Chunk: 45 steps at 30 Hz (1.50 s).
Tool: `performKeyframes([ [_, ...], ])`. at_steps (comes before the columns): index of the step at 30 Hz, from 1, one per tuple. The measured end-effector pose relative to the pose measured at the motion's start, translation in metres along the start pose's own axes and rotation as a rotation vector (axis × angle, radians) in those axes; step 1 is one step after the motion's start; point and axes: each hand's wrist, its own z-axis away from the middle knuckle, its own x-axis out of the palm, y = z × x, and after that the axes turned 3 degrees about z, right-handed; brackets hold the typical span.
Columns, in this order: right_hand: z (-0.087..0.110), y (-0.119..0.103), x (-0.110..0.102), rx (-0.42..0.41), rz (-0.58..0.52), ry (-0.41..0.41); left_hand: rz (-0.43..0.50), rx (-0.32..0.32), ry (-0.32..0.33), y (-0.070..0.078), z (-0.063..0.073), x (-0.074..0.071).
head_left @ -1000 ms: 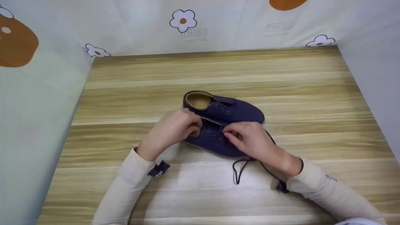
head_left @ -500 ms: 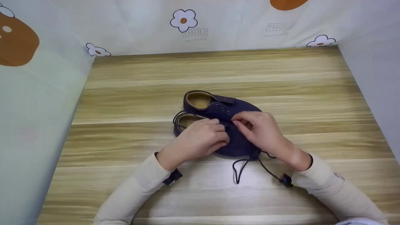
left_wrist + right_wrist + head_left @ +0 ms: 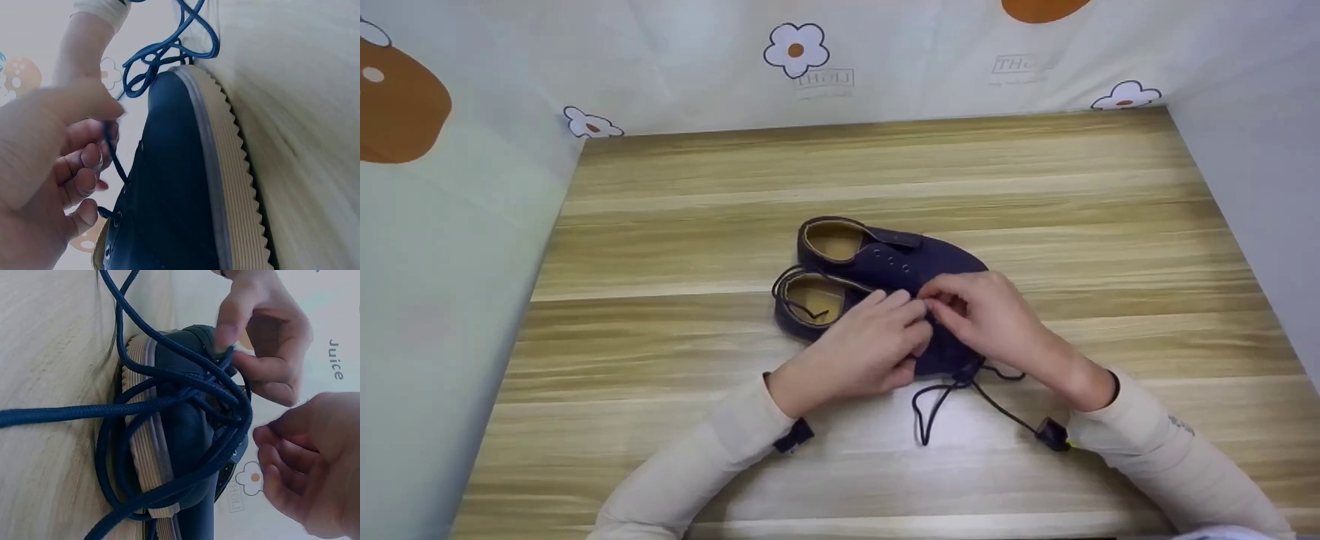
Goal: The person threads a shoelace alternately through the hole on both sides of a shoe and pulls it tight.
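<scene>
Two navy lace-up shoes lie side by side, toes to the right. On the near shoe [image 3: 795, 319] both hands work over the eyelets. My left hand [image 3: 870, 349] pinches a dark blue shoelace [image 3: 115, 157] between thumb and forefinger; this lace comes up out of an eyelet. Close beside it, my right hand [image 3: 994, 311] brings thumb and forefinger together, its fingertips near the left ones and the lace partly hidden there. One lace end [image 3: 810, 309] hangs over the heel opening. Looser loops [image 3: 169, 377] gather around the toe.
The far shoe [image 3: 836, 240] touches the near one and shows bare eyelets. More lace [image 3: 926, 420] trails onto the wooden table [image 3: 660, 225] in front. Patterned sheets [image 3: 885, 45] enclose the back and sides.
My left hand has come right from the heel opening to meet the right hand. The right hand has shifted slightly right and away. A lace end now shows over the heel.
</scene>
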Motion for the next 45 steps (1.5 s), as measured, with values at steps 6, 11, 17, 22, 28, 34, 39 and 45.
performKeyframes([
  [6, 0.003, 0.003, -0.004, -0.005, -0.084, -0.252, 0.237, -0.295, 0.145, -0.004, 0.000, -0.010],
  [11, 0.003, 0.004, -0.002, -0.039, -0.038, -0.282, 0.709, -0.439, 0.338, -0.008, -0.001, -0.026],
  [17, 0.004, 0.004, 0.001, -0.058, -0.004, -0.261, 1.207, -0.492, 0.433, -0.015, -0.002, -0.050],
  [22, 0.004, 0.004, 0.002, -0.034, -0.039, -0.249, 1.383, -0.464, 0.538, -0.021, 0.000, -0.063],
  [28, 0.002, 0.003, 0.004, 0.029, -0.151, -0.189, 1.452, -0.444, 0.645, -0.026, 0.002, -0.076],
  [34, 0.002, 0.003, 0.004, 0.055, -0.270, -0.131, 1.468, -0.477, 0.722, -0.030, 0.003, -0.078],
  [39, 0.001, 0.003, 0.006, 0.072, -0.262, -0.087, 1.469, -0.475, 0.755, -0.034, 0.003, -0.074],
  [45, 0.000, 0.001, 0.008, 0.018, -0.239, -0.060, 1.413, -0.486, 0.765, -0.036, 0.004, -0.073],
])
